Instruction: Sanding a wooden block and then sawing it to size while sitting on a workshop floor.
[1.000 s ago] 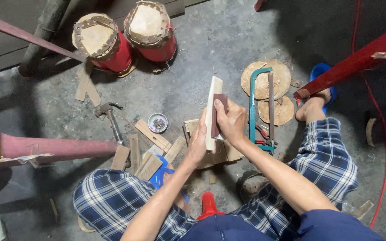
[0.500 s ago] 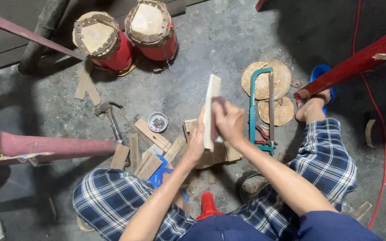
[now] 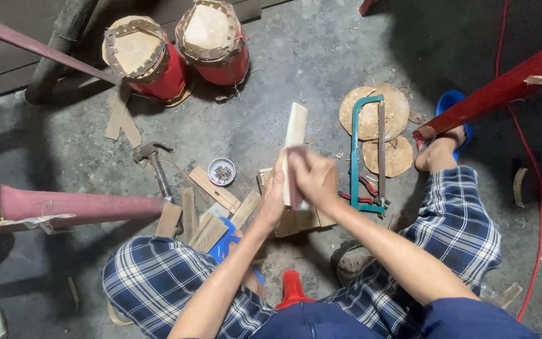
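Both hands clamped on a pale wood slat point(image 3: 295, 129), held upright over the floor: left hand point(image 3: 273, 199) grips its lower edge, right hand point(image 3: 313, 179) wraps the front, fingers closed. Teal hacksaw point(image 3: 365, 157) lies just right of the right hand; small dish of nails point(image 3: 222, 171) and hammer point(image 3: 154, 162) left of the left hand.

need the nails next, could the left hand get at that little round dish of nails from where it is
Probably yes. The left hand holds the pale wood strip with the right hand, and the dish sits just beyond it on bare floor, nothing between. It would have to let go first.
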